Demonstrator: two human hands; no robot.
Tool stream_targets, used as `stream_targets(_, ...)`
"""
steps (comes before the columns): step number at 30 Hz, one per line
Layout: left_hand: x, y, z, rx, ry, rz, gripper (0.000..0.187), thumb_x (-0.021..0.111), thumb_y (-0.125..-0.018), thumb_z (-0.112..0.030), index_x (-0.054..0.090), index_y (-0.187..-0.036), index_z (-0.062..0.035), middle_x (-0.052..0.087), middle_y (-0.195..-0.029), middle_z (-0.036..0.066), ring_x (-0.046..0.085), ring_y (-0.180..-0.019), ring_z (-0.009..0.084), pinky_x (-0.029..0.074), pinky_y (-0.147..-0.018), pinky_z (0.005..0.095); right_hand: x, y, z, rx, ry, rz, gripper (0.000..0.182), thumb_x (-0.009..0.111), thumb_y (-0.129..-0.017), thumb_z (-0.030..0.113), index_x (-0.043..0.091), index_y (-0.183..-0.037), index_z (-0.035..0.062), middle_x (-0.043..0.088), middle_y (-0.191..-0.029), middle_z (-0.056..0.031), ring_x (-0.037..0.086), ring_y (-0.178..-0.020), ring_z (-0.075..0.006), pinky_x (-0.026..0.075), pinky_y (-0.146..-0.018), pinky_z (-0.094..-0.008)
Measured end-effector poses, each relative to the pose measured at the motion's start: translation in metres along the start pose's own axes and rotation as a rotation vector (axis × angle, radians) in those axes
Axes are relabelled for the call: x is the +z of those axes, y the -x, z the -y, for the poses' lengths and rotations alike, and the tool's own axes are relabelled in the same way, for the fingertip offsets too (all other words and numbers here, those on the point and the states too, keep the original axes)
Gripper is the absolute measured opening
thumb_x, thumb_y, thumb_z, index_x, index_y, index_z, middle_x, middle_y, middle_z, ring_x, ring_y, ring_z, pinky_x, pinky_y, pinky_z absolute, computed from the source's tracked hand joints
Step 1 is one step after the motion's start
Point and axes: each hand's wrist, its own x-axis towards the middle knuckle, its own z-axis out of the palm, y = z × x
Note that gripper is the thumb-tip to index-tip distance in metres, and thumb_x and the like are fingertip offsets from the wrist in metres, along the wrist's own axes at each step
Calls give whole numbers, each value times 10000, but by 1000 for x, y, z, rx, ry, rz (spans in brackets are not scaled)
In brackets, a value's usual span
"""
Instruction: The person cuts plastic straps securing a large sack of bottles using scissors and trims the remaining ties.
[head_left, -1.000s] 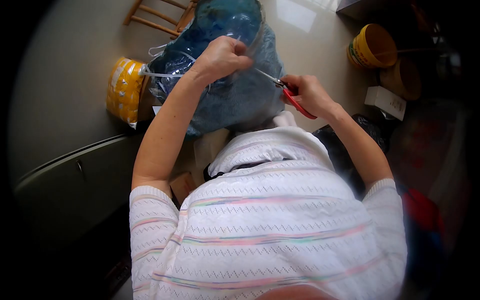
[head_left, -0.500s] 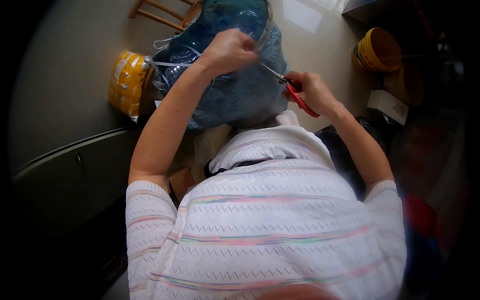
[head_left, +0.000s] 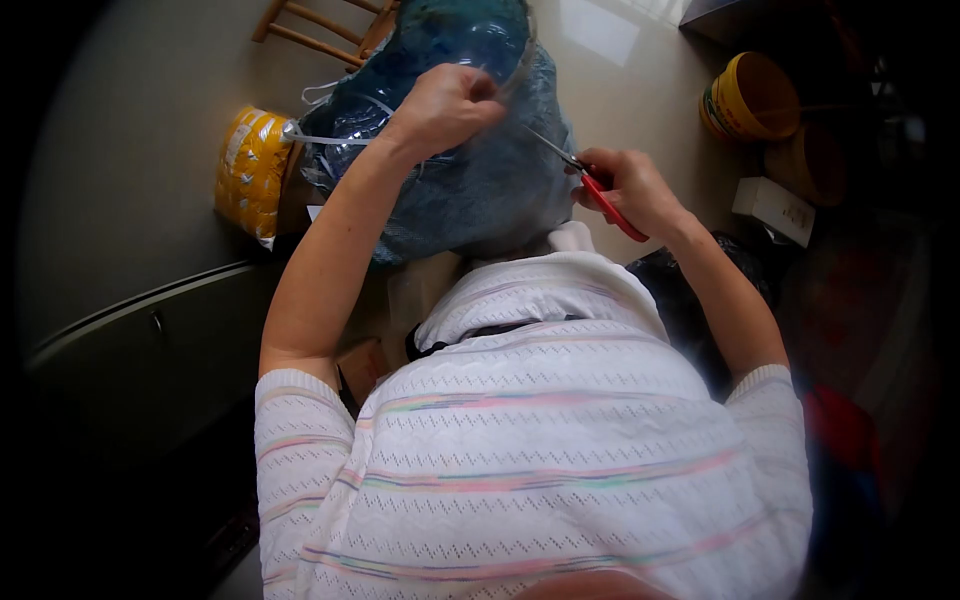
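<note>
My right hand (head_left: 630,188) is closed around the red handles of a pair of scissors (head_left: 606,205), whose metal blades point up and left toward my other hand. Over a large blue woven sack (head_left: 470,200), my left hand (head_left: 447,105) is closed in a pinch; whatever lies between its fingertips is too small to make out. The scissor tips are apart from the left fingers. Clear bluish plastic (head_left: 440,35) fills the sack's mouth. A white strap (head_left: 335,140) runs from the sack's left side, partly hidden by my left forearm.
A yellow wrapped package (head_left: 250,180) lies left of the sack, with a wooden stool (head_left: 315,20) behind it. To the right are a yellow bucket (head_left: 755,95), a white box (head_left: 775,208) and a black plastic bag (head_left: 665,280).
My left hand has shifted slightly left and down, away from the scissors. The right hand and scissors have moved a little right and down, widening the gap.
</note>
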Motion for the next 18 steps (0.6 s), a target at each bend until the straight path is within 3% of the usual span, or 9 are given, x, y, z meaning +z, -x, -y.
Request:
stream_targets(7, 7, 5, -7, 30, -34, -62, 135, 647, -785, -126, 638, -809, 6, 535, -642, -9, 462, -584, 65, 404, -546, 230, 3, -13, -13, -115, 35, -31, 233, 670, -776, 52, 606, -989, -21, 610, -708, -76, 563, -638, -108, 475, -619, -241)
stream_targets(18, 11, 9, -13, 69, -66, -184, 129, 643, -792, -114, 652, -825, 10, 555, -621, 10, 479, -552, 67, 407, -522, 227, 2, -9, 2, -129, 195, -130, 297, 669, -770, 46, 605, -1059, 18, 629, -769, -140, 600, -673, -195, 484, -663, -300)
